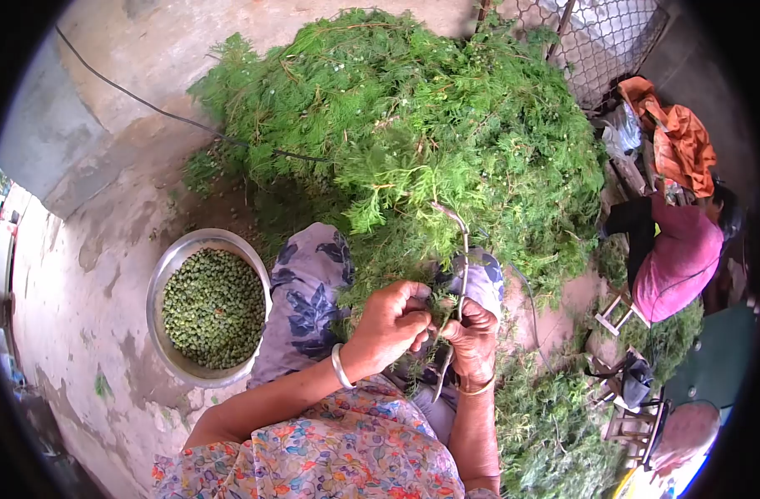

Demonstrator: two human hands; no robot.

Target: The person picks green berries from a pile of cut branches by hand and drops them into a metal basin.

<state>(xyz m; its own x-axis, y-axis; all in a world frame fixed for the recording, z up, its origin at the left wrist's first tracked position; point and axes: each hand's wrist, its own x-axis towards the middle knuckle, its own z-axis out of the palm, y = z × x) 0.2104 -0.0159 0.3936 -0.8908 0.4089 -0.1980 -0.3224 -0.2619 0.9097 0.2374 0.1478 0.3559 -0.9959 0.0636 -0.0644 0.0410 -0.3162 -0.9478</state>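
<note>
A leafy green branch with a bare, curved stem (465, 249) stands upright over my lap. My right hand (473, 341) is closed round the lower part of this stem. Just left of it, my left hand (394, 320), with a bangle at the wrist, has thumb and fingers pinched at a small green sprig beside the stem. Left of my knees a metal bowl (155, 312) holds many small round green berries (213, 308).
A large heap of green branches (396, 108) rises in front of my knees. More cuttings (554, 424) lie at the lower right. A person in pink (679, 258) sits at the right near an orange cloth (679, 145). A dark cable (163, 112) crosses the upper left.
</note>
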